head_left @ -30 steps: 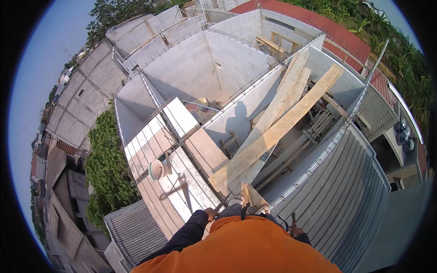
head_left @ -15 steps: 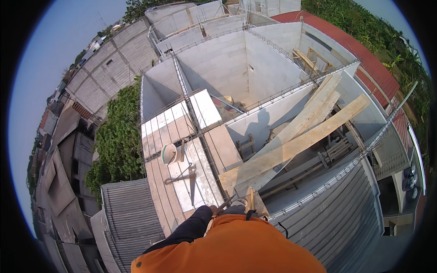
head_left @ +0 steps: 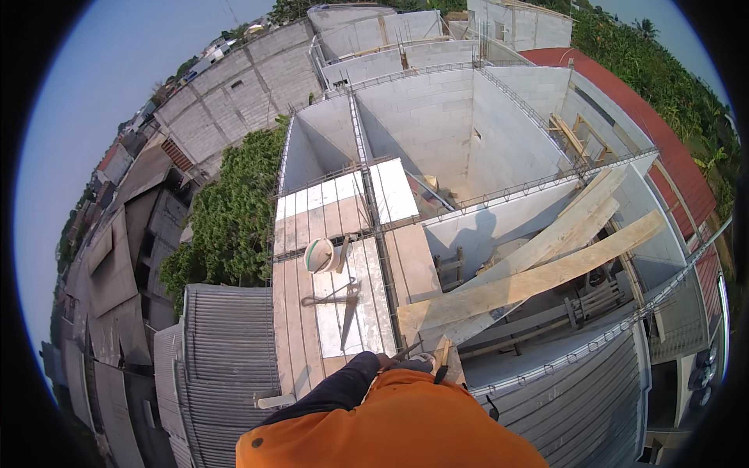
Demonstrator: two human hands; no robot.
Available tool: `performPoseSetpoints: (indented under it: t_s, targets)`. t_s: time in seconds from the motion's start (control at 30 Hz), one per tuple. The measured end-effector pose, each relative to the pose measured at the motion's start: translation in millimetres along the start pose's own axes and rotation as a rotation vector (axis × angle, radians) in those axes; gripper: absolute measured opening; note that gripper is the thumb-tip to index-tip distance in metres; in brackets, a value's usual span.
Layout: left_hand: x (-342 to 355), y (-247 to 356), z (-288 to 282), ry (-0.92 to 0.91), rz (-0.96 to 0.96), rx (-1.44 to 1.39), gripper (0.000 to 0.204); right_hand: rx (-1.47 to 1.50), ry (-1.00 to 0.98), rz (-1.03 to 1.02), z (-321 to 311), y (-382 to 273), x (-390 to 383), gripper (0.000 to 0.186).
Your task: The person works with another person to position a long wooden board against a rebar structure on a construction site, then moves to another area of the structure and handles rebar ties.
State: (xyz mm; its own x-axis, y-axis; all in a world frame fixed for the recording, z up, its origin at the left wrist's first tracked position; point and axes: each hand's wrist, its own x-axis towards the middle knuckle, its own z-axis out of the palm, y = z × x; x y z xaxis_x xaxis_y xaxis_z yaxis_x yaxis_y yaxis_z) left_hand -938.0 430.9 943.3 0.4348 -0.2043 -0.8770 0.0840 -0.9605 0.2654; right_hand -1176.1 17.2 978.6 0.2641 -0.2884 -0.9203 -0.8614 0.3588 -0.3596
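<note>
Head view: left hand (head_left: 384,362) wrapped round a dark bar (head_left: 409,351), apparently near one end, probably leaving its length free. Right hand out of sight; grip cannot be told. Saw (head_left: 350,306) lies on white panel (head_left: 376,285), likely for stable support. Bucket (head_left: 320,256) stands beyond. Planks (head_left: 538,278) reach over open room (head_left: 449,228), seemingly as a bridge.

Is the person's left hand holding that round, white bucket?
No: the left hand grips a dark, slim bar, while the round, white bucket sits apart, farther ahead, on flat, pale panels.
</note>
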Motion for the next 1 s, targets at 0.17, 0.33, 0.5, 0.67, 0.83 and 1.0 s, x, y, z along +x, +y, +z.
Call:
performPoseSetpoints:
  t_s: [0.17, 0.33, 0.5, 0.67, 0.83, 1.0]
  targets:
    - [5.3, -38.5, -7.4, 0.002, -0.035, -0.023, 0.08, -0.08, -0.063, -0.038, 31.7, -39.2, 3.7, 0.037]
    - [-23.9, -22.5, -14.5, -0.037, -0.004, -0.046, 0.089, -0.124, -0.066, -0.056, 40.0, -66.3, 8.0, 0.036]
    - [-40.1, -28.8, -22.6, -0.077, -0.059, -0.114, 0.088, -0.161, -0.1, -0.082, 59.5, -95.3, 7.6, 0.035]
    - [-38.8, -43.1, -15.9, -0.051, -0.085, -0.108, 0.084, -0.188, -0.118, -0.091, 65.9, -110.7, 5.3, 0.034]
    - [-37.8, -39.9, -21.0, 0.0, -0.073, -0.122, 0.079, -0.187, -0.126, -0.114, 72.9, -129.9, 9.8, 0.034]
    - [-48.7, -43.7, 16.5, -0.055, -0.077, -0.38, 0.076, -0.194, -0.118, -0.094, 66.7, -125.6, 5.4, 0.033]
